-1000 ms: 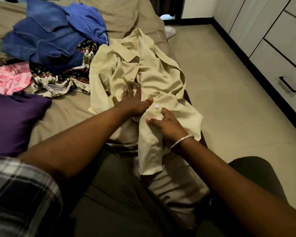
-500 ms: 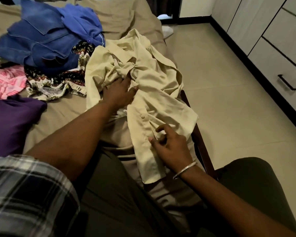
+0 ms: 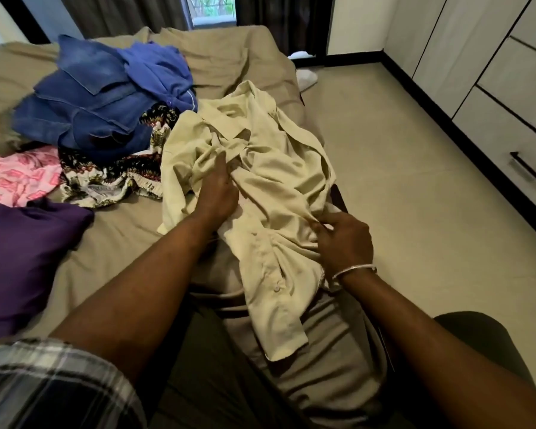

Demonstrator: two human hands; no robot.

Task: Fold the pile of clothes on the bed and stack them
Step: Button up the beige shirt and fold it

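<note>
While the cream button-up shirt (image 3: 270, 193) lies crumpled at the bed's (image 3: 235, 63) right edge, just right of the blue denim pile (image 3: 84, 103), the left hand (image 3: 217, 193) bunches its middle folds and the right hand (image 3: 344, 239) pinches its near-right edge

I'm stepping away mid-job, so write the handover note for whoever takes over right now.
Left hand: pressed into the middle of the cream button-up shirt, fingers partly buried in its folds.
Right hand: pinching the shirt's right edge.
The shirt lies crumpled along the bed edge, unfolded.
Behind it, unfolded in a heap: denim jacket, blue garment, patterned garment, pink garment. Purple cloth lies nearer.
Done: no stack visible.
Left: flatten and fold the shirt, fold the rest, then stack.
</note>
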